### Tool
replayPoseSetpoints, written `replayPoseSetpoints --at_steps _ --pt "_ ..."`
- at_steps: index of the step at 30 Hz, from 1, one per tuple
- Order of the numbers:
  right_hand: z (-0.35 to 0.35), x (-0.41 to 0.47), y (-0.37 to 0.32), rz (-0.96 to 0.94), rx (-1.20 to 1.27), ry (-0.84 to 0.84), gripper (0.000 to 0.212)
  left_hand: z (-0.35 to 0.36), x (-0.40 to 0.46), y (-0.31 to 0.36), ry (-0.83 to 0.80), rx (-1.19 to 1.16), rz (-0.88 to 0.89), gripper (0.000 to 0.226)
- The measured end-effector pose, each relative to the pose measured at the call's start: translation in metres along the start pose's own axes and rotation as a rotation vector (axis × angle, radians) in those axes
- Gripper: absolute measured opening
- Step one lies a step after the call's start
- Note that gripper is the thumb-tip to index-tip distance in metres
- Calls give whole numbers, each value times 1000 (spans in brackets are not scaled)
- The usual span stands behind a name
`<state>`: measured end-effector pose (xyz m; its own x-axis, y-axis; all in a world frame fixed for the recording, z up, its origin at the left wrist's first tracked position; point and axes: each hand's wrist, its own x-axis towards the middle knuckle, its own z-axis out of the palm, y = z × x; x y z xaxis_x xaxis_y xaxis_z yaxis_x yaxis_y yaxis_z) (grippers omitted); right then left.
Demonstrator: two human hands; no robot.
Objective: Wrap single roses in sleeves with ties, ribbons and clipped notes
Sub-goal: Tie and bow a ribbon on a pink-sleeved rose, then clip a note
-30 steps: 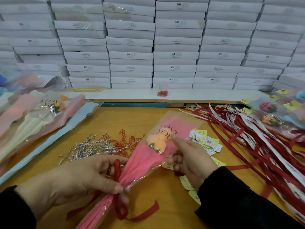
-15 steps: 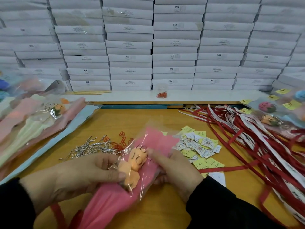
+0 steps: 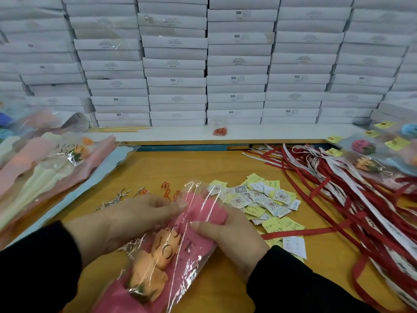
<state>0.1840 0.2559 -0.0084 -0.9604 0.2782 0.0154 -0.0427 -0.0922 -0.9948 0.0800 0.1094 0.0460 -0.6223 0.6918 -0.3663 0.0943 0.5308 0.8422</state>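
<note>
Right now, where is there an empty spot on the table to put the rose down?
Bare wood lies between the sleeves on the left and the ribbons, beyond the notes. The right side is crowded with ribbons; clips and ties sit by the left hand.

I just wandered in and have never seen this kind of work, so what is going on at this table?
A person is packaging single roses. Both hands, left hand and right hand, hold the open top of a pink sleeve with an orange rose inside. On the wooden table lie small notes, red ribbons, silver ties and orange clips. Finished roses lie at the right.
</note>
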Motion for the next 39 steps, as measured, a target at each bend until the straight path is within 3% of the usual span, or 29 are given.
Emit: replayPoseSetpoints --at_steps 4,7,11,14,19,22,25,29,34,39 --pt "4 -4 -2 23 -25 -50 15 5 18 8 77 -193 11 50" --pt "1 -2 -6 36 13 16 16 8 29 7 83 -344 8 40" --pt "-10 3 -9 24 -18 178 15 12 32 2 62 -398 -12 32" --pt "-13 5 -7 27 -84 157 21 12 33 2 48 -408 -7 35" --pt "-7 6 -5 35 -128 100 8 10 34 4 74 -448 19 29" --pt "-28 13 -15 -59 -283 260 12 7 31 -5 141 -459 51 17" --pt "-60 20 -22 -163 -676 367 13 8 29 -16 203 -432 90 11" --pt "-70 22 -18 -194 -1023 262 6 14 29 -23 224 -445 128 6" --pt "-54 27 -12 -246 -1235 110 31 14 30 -25 227 -453 152 8" --pt "-51 26 -12 -112 -1410 71 40 13 31 -27 246 -404 186 11"
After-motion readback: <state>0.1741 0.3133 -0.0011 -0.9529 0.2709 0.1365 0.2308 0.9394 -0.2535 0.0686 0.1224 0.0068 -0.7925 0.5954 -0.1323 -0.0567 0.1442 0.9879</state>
